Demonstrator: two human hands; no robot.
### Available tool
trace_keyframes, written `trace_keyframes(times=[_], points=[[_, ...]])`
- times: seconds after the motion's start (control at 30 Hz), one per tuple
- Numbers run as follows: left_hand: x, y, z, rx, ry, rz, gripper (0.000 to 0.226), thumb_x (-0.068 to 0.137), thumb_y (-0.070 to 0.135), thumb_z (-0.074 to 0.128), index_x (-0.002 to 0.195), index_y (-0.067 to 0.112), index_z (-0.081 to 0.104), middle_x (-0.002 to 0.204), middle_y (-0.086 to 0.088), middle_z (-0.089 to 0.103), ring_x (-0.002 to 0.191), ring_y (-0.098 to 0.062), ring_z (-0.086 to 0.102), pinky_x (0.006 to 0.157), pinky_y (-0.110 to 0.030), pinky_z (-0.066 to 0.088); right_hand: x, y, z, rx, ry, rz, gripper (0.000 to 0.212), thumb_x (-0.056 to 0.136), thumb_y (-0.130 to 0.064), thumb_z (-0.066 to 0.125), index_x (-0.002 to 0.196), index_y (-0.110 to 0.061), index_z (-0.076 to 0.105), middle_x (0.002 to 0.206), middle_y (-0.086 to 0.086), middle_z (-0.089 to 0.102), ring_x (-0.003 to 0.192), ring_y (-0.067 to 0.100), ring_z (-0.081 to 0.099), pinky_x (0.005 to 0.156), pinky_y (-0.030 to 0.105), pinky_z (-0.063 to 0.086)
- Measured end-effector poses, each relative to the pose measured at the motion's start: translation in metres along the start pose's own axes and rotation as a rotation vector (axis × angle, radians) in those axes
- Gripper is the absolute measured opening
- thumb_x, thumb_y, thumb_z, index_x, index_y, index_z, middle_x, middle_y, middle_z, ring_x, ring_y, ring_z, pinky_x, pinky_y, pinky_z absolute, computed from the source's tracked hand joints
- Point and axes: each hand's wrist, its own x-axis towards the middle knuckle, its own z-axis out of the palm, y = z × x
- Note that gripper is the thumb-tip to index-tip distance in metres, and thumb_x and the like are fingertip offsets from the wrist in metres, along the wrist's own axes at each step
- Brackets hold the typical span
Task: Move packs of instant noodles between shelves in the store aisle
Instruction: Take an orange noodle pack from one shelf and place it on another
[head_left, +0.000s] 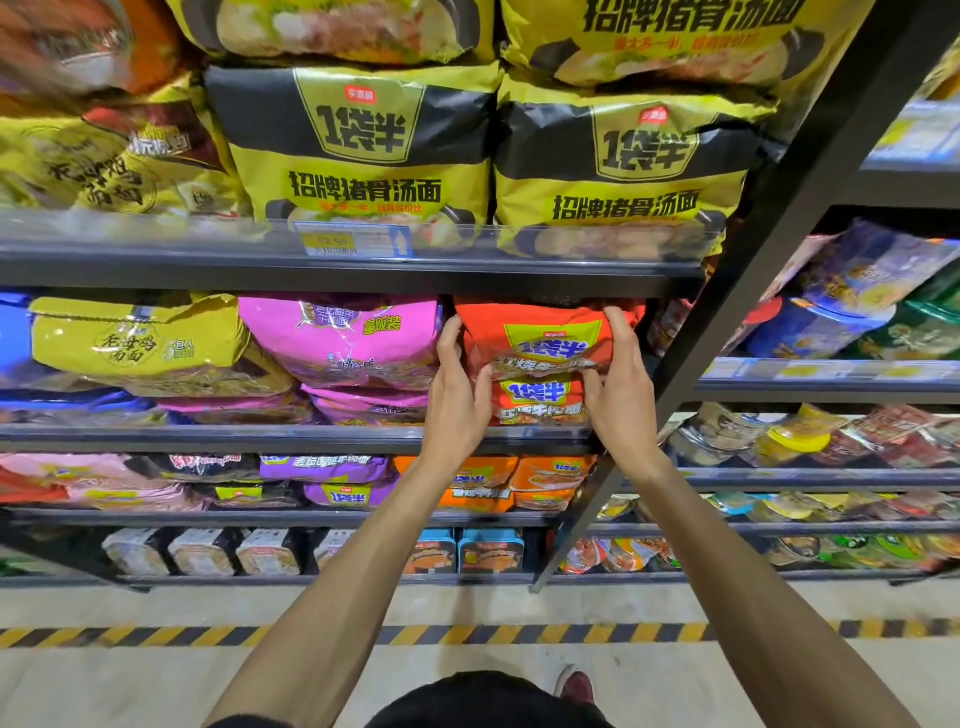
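A red noodle pack (545, 338) with a yellow and blue label lies on top of another red pack (540, 402) at the right end of the second shelf (260, 439). My left hand (460, 389) grips the top pack's left edge, thumb under its lower front. My right hand (621, 384) holds its right side, with the fingers over the top right corner. Both arms reach up from below.
Pink packs (343, 338) sit just left of the red stack, with yellow ones (135, 343) further left. Large yellow-black packs (363, 150) fill the shelf above. A dark upright post (727, 312) stands close on the right. Lower shelves hold orange packs and boxes.
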Motion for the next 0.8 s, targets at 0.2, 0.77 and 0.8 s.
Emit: trace_keyframes(times=[0.2, 0.77, 0.8], points=[[-0.016, 0.003, -0.012, 0.044, -0.099, 0.001, 0.08, 0.099, 0.012, 0.057, 0.156, 0.032, 0.003, 0.15, -0.008, 0.048, 0.13, -0.024, 0.056, 0.101, -0.041, 0.052, -0.014, -0.003, -0.008, -0.078, -0.023, -0.015, 0.082, 0.097, -0.007, 0.056, 0.155, -0.041, 0.009, 0.142, 0.004, 0.045, 0.128, 0.023, 0.049, 0.084, 0.046, 0.055], [-0.037, 0.001, -0.044, -0.045, -0.264, 0.028, 0.086, 0.097, 0.011, 0.06, 0.161, 0.026, 0.005, 0.166, 0.006, 0.024, 0.135, -0.01, 0.045, 0.1, -0.006, 0.03, -0.041, -0.023, -0.023, -0.119, -0.022, 0.048, 0.087, 0.097, -0.016, 0.06, 0.157, -0.043, 0.002, 0.154, -0.002, 0.034, 0.136, 0.021, 0.042, 0.096, 0.047, 0.051], [-0.037, 0.001, -0.046, -0.043, -0.275, 0.025, 0.085, 0.097, 0.011, 0.06, 0.161, 0.024, 0.006, 0.164, 0.008, 0.025, 0.129, -0.008, 0.046, 0.097, -0.004, 0.03, -0.043, -0.023, -0.025, -0.124, -0.024, 0.052, 0.087, 0.097, -0.016, 0.06, 0.157, -0.042, 0.003, 0.155, -0.003, 0.033, 0.138, 0.02, 0.041, 0.097, 0.046, 0.05]])
